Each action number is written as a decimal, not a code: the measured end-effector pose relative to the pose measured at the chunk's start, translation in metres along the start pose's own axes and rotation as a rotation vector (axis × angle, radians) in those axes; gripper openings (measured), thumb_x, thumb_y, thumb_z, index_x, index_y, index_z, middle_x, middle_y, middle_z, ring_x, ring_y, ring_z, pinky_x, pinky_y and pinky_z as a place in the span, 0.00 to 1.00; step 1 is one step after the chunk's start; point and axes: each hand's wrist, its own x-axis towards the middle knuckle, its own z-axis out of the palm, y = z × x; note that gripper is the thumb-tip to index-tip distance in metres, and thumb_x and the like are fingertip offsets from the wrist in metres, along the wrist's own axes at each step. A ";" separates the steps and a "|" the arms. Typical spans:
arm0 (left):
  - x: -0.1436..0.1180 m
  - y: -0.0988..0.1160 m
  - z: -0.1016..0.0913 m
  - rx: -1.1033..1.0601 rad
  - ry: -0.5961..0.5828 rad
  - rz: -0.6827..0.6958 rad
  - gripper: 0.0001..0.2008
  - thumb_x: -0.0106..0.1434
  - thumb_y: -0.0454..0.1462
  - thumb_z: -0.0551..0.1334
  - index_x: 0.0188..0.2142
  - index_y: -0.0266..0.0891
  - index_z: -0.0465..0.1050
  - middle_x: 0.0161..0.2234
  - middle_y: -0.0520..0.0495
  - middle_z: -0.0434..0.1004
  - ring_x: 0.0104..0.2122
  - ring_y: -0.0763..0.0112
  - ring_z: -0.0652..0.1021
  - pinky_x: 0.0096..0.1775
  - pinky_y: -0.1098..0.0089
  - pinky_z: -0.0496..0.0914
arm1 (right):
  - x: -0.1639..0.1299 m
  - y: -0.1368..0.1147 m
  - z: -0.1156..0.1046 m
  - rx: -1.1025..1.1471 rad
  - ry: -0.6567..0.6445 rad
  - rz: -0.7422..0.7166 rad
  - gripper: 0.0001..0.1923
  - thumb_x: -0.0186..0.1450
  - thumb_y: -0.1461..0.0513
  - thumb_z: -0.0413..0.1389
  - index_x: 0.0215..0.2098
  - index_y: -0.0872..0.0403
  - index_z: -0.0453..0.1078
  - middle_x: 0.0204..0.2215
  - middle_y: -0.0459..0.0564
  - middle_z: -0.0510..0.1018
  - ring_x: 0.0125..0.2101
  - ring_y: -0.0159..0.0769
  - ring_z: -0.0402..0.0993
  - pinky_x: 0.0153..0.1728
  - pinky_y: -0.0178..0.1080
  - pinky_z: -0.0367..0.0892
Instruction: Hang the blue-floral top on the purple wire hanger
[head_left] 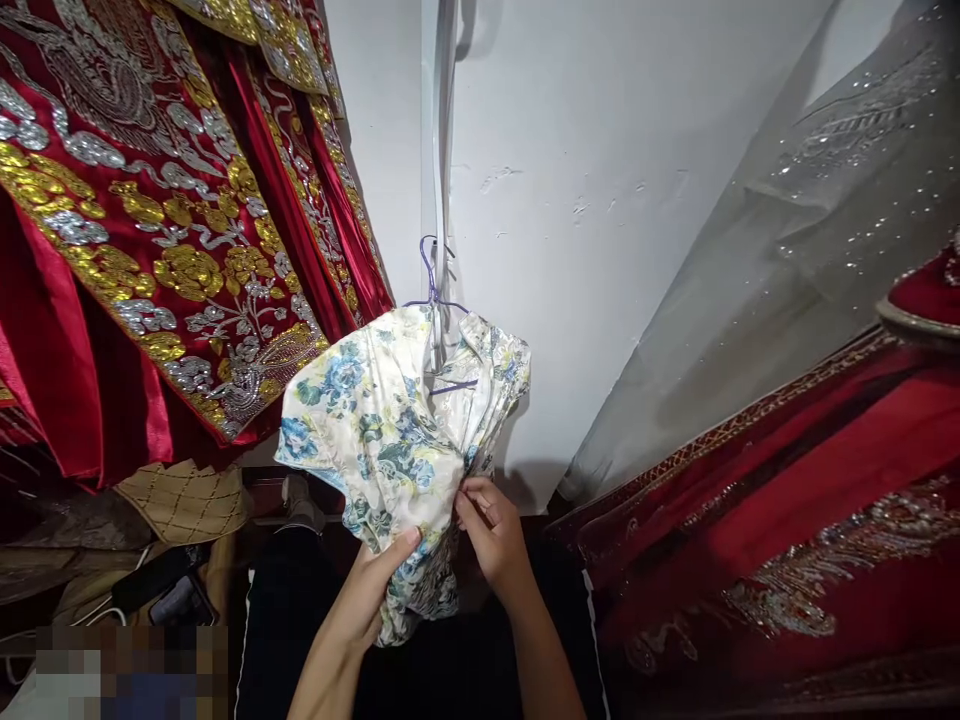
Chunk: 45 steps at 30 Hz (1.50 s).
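Observation:
A white short-sleeved garment with blue and yellow flowers (405, 440) hangs in front of me on a thin purple hanger (429, 275). The hanger's hook is caught on a pale vertical strip (439, 120) against the wall. My left hand (375, 580) grips the lower body of the garment, thumb on the front and fingers hidden behind the cloth. With thumb and fingertips my right hand (487, 525) pinches the edge of the garment's front opening. Below the hands the cloth bunches and falls toward my lap.
Red garments with gold and silver embroidery (187, 270) hang at the left. On the right are a sheer sparkling white fabric (795, 230) and a beaded red garment (750, 520). A tan quilted item (187, 500) and a black device with a cable (161, 580) lie at lower left.

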 end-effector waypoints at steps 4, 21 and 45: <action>0.006 -0.003 0.001 -0.009 0.037 0.024 0.37 0.53 0.45 0.74 0.60 0.40 0.70 0.56 0.37 0.76 0.59 0.48 0.74 0.61 0.53 0.67 | -0.002 -0.003 -0.002 0.013 -0.042 0.024 0.13 0.71 0.54 0.51 0.32 0.52 0.63 0.25 0.45 0.68 0.28 0.35 0.66 0.33 0.37 0.62; 0.045 -0.029 0.005 0.707 0.006 0.716 0.07 0.67 0.37 0.61 0.45 0.42 0.73 0.40 0.47 0.77 0.41 0.65 0.77 0.44 0.68 0.70 | -0.007 -0.012 0.016 -0.026 -0.224 0.181 0.12 0.67 0.57 0.53 0.30 0.54 0.71 0.15 0.44 0.74 0.17 0.32 0.68 0.23 0.34 0.62; 0.068 -0.051 -0.003 0.756 -0.122 0.662 0.11 0.69 0.42 0.58 0.31 0.41 0.65 0.28 0.51 0.65 0.30 0.69 0.69 0.34 0.70 0.64 | 0.130 -0.139 0.020 0.112 -0.123 -0.069 0.13 0.64 0.57 0.57 0.31 0.60 0.76 0.15 0.44 0.72 0.14 0.24 0.59 0.16 0.29 0.54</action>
